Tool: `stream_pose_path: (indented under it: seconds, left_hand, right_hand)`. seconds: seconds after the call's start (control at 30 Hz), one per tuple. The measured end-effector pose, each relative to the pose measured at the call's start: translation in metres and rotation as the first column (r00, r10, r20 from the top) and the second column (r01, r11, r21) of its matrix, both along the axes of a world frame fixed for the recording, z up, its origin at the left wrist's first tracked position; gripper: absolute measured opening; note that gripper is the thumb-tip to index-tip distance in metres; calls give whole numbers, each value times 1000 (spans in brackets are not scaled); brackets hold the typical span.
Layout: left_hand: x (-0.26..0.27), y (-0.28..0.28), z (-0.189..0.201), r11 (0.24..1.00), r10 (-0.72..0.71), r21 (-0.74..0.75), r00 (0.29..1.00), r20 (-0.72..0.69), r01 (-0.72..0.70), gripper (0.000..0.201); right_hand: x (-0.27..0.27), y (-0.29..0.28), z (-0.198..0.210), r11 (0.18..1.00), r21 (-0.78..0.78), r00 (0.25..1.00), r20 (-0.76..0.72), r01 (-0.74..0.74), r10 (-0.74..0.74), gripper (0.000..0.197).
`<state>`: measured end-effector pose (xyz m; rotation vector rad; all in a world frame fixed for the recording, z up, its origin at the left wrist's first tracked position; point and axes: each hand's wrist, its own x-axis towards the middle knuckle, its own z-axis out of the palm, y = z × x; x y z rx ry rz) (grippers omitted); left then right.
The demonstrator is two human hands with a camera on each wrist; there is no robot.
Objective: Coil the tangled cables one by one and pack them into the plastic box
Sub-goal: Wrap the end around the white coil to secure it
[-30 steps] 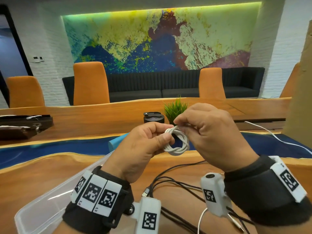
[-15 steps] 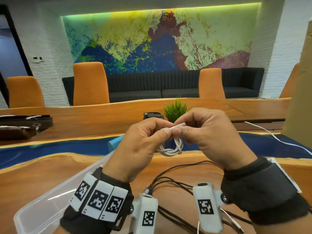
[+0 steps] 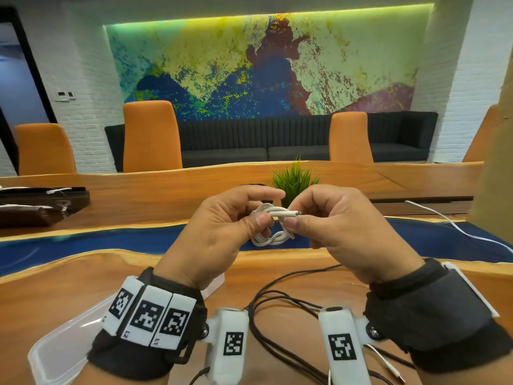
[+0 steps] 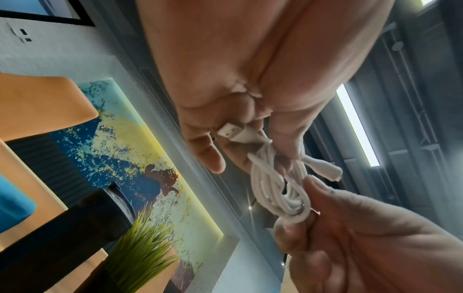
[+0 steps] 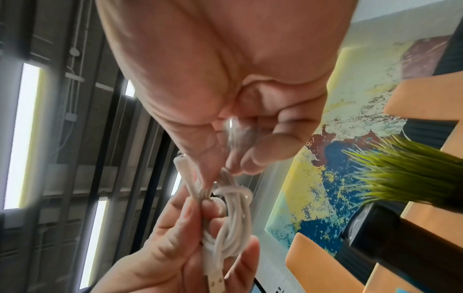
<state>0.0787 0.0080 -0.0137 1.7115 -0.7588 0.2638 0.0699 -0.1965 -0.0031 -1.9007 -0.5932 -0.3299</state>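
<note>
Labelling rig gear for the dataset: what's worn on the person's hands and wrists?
Bare hands, no gloves. Left hand has a black wrist cuff carrying three white tiles with black square fiducial codes; right hand has a black cuff with a white tile at its outer edge. Each wrist carries a white camera pod bearing a fiducial code.

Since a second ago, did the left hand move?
Yes. In the head view the left hand rose a little against the plant, still pinching the white cable with the right hand.
</note>
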Motion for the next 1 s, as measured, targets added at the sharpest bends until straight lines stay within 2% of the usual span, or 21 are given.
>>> stream_pose_path:
  seconds: [0.07, 0.17, 0.23, 0.33, 0.5, 0.57, 0.6, 0.63, 0.7, 0.87, 1.0]
  left_hand:
    - [-1, 0, 1, 1000, 10, 13, 1000, 6, -10, 25]
    - [-2, -2, 2, 998, 45, 44, 998, 37, -47, 25]
    - [-2, -2, 3, 996, 58, 66, 997, 52, -61, 24]
    - [-2, -1, 5, 993, 61, 100, 996, 61, -67, 23]
    - [-6, -1, 8, 992, 48, 110, 996, 80, -57, 25]
    - [-6, -1, 7, 986, 66, 148, 994, 92, -80, 25]
    - [-6, -1, 6, 980, 86, 170, 991, 101, -102, 25]
    - [-5, -1, 5, 973, 106, 192, 988, 109, -126, 24]
    - [-4, -2, 3, 963, 134, 218, 984, 113, -157, 23]
    - [-8, -10, 2, 967, 130, 205, 985, 114, -152, 20]
    - [-8, -13, 3, 984, 117, 125, 989, 87, -127, 19]
  right_hand:
    - [0, 1, -1, 998, 45, 997, -59, -39, 42, 7]
    - [3, 1, -2, 963, 236, 961, -207, -131, 182, 17]
    - [3, 2, -2, 929, 333, 938, -243, -160, 248, 22]
    - [3, 4, -2, 913, 371, 922, -268, -170, 280, 19]
    - [4, 4, -3, 845, 499, 854, -340, -190, 393, 8]
    - [4, 3, -2, 890, 427, 901, -306, -159, 308, 5]
    - [3, 2, -2, 944, 308, 954, -231, -116, 192, 6]
    - [2, 1, -2, 987, 154, 992, -105, -49, 66, 7]
    - [0, -1, 0, 994, -80, 988, 145, 70, -58, 8]
    - [1, -9, 5, 977, -186, 972, 227, 104, -60, 8]
    - [-1, -8, 6, 969, -217, 970, 235, 114, -62, 7]
